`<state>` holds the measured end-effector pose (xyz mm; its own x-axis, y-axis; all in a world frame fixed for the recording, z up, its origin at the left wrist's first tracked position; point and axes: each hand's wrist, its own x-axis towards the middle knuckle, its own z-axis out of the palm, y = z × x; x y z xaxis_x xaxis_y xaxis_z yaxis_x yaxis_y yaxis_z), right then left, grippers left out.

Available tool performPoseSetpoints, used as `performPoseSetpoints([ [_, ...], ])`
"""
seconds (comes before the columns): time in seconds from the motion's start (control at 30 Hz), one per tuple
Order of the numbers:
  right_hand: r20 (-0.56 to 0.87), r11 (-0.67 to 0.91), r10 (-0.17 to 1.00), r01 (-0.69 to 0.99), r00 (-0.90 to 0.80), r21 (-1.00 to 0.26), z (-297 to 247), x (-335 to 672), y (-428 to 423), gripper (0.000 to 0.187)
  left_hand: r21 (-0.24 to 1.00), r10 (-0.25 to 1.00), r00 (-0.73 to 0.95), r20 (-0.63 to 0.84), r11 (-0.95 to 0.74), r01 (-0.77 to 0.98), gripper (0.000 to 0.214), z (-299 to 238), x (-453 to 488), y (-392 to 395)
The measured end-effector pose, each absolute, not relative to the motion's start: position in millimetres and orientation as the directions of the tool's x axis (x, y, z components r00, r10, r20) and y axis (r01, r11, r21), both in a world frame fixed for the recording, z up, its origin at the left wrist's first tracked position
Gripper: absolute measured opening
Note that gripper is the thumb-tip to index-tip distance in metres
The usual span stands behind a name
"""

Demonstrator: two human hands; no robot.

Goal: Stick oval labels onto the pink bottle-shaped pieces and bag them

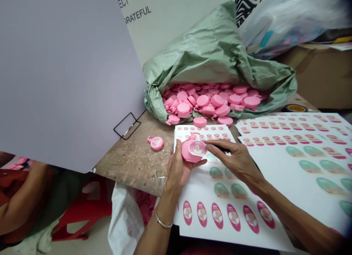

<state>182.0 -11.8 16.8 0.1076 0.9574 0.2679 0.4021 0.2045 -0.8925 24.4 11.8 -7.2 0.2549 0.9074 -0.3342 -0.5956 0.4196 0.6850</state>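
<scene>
Head view: left hand (178, 170), fingers curled round 1 pink bottle (185, 151), thumb along its left side, pump pointing away from the wrist. Right hand (242, 159), thumb and forefinger pinching the right edge of 1 oval label (198, 148), which lies over the bottle's face; 1 dark tool (226, 150), kind unclear, under the same fingers. Beneath the hands: printed sheets (198, 192), nearest row 6 pink ovals, green ovals above. Right of the right hand: further sheets (275, 174), overlapping. Left of the left hand: 1 labelled bottle (157, 143), flat on the table (132, 163); farther left, 1 wire frame (133, 130) and 1 grey panel (63, 75). Beyond the hands: 1 green sack (203, 53), mouth open, pink bottles (202, 100) heaped inside and at its lip. Beyond the right hand: 1 tape roll (295, 108), 1 carton (324, 71), 1 clear bag (291, 20). Left of the left wrist: 1 white bag (125, 218), 1 red stool (96, 209), another person's arm (24, 200).
</scene>
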Motion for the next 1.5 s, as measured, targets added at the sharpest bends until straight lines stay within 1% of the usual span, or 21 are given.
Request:
performPoseSetpoints([
  [0.07, 0.304, 0.238, 0.949, 0.438, 0.086, -0.867, 19, 179, -15, 0.02, 0.665, 0.896, 0.261, -0.358, 0.441, -0.603, 0.055, -3, 25, 6],
  [0.2, 0.37, 0.29, 0.927, 0.502, 0.064, -0.815, 18, 176, -19, 0.019, 0.666, 0.907, 0.259, -0.331, 0.419, -0.618, 0.049, -1, 25, 1],
  [0.47, 0.404, 0.308, 0.911, 0.52, 0.08, -0.797, 16, 172, -19, 0.017, 0.646, 0.91, 0.261, -0.324, 0.414, -0.641, 0.047, 1, 28, -1],
  [0.73, 0.478, 0.363, 0.877, 0.585, 0.048, -0.725, 19, 169, -19, 0.016, 0.669, 0.925, 0.241, -0.294, 0.379, -0.64, 0.05, 1, 29, -1],
  [1.07, 0.45, 0.329, 0.891, 0.589, 0.066, -0.738, 18, 168, -20, 0.018, 0.692, 0.926, 0.253, -0.279, 0.377, -0.616, 0.052, 0, 26, -1],
  [1.5, 0.493, 0.369, 0.869, 0.598, 0.049, -0.711, 17, 167, -19, 0.016, 0.69, 0.932, 0.247, -0.266, 0.362, -0.626, 0.053, 0, 24, -1],
])
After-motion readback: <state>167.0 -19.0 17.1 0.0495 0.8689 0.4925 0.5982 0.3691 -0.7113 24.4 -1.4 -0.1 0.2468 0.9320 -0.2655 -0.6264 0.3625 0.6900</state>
